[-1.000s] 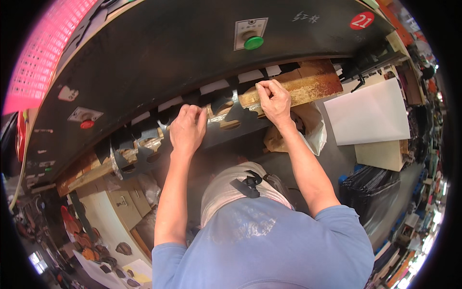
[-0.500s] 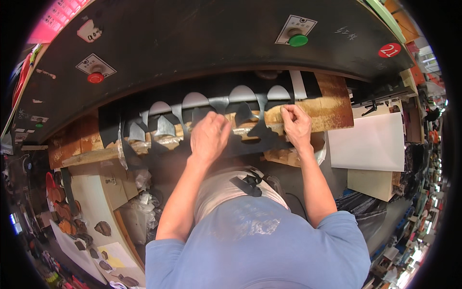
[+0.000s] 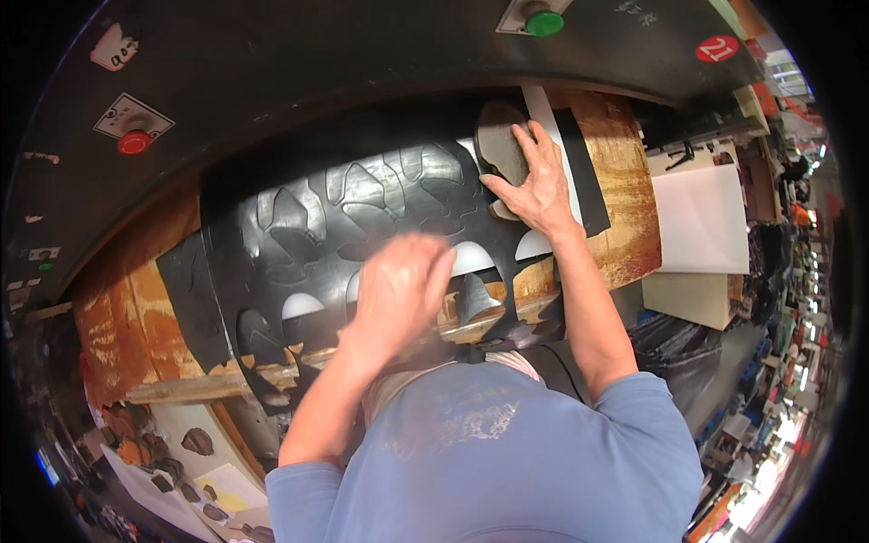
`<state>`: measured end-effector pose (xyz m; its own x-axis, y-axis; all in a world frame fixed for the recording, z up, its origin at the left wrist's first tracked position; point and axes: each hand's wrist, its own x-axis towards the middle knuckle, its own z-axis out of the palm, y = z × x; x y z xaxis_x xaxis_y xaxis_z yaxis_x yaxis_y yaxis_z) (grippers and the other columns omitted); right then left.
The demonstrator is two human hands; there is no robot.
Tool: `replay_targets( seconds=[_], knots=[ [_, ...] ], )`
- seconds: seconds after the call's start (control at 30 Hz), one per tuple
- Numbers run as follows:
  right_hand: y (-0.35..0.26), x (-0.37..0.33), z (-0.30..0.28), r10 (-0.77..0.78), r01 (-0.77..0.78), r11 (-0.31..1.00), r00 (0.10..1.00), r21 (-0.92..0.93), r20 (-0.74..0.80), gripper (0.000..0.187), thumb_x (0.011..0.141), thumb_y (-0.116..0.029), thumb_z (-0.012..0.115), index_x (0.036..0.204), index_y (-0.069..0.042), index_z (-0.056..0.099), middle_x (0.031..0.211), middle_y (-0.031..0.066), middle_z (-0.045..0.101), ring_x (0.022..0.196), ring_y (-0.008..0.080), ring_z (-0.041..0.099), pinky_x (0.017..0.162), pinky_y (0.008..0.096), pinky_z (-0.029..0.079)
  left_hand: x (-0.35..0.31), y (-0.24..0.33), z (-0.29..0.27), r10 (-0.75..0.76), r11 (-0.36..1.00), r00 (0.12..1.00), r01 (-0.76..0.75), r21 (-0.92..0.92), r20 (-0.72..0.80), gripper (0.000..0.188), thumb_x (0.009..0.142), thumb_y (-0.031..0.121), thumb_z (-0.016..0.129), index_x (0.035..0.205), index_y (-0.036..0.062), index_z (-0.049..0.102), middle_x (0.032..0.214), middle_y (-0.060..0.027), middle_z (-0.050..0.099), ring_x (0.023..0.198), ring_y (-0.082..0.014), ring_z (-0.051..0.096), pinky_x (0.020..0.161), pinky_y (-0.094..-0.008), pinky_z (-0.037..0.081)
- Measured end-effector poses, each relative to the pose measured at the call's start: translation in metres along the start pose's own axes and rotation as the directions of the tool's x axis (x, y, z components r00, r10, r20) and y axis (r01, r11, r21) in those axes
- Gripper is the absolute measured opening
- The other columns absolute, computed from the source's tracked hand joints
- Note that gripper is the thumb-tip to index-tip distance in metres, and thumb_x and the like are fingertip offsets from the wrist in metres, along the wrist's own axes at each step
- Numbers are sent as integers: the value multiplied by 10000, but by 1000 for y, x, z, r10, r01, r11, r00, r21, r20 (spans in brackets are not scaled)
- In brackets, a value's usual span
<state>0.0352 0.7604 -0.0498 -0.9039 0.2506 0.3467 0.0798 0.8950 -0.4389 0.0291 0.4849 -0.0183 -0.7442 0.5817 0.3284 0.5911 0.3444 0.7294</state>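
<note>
A black sheet [image 3: 362, 204] lies over the wooden cutting board, with several curved outlines cut into its middle and open holes along its near edge. My right hand [image 3: 538, 185] is at the sheet's far right, on a dark grey, rounded cutting die [image 3: 500, 145]. Its thumb lies at the die's near left edge, and its fingers spread over the right side. Over the near middle of the sheet is my left hand [image 3: 403, 290], smeared by motion, its fingers unclear. Close to it, white half-round patches [image 3: 472, 260] and bare wood show through the holes.
Above the board hangs a dark press beam with a green button [image 3: 543, 23] and a red button [image 3: 134, 142]. The wooden board [image 3: 625, 181] shows at both ends. A white strip [image 3: 554, 145] runs beside the die. White sheets [image 3: 701, 217] stand at right; several dark pieces lie lower left.
The black sheet reaches farther toward me, and its cut outlines now show. My right hand has moved up from the near edge onto the die. My left hand has come slightly nearer and blurs.
</note>
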Motion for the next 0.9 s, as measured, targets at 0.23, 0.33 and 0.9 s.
replay_targets(
  seconds=[0.23, 0.33, 0.9],
  knots=[
    [-30, -33, 9, 137, -137, 991, 990, -3, -44, 716, 736, -264, 937, 1348, 18, 694, 1554, 248, 525, 1378, 430, 523, 1165, 483, 455, 45, -59, 41, 77, 927, 957, -172, 333, 280, 628, 1016, 273, 690, 1535, -24, 498, 1673, -281, 370, 1576, -472, 308, 1291, -585, 264],
    [-50, -59, 13, 104, -104, 995, 993, 3, -63, 727, 710, -227, 924, 1345, 37, 689, 1539, 286, 520, 1337, 456, 533, 1132, 505, 475, 21, -65, 31, 58, 934, 939, -171, 315, 339, 661, 1018, 312, 684, 1547, -35, 490, 1692, -290, 328, 1593, -474, 267, 1300, -589, 230],
    [-9, -10, -55, 360, -325, 882, 932, 340, -42, 687, 716, -282, 956, 1320, -28, 748, 1553, 248, 559, 1425, 362, 569, 1172, 445, 480, -41, -40, 25, 71, 964, 895, -175, 201, 440, 841, 913, 253, 817, 1616, 14, 421, 1724, -286, 287, 1609, -491, 245, 1287, -600, 240]
  ],
)
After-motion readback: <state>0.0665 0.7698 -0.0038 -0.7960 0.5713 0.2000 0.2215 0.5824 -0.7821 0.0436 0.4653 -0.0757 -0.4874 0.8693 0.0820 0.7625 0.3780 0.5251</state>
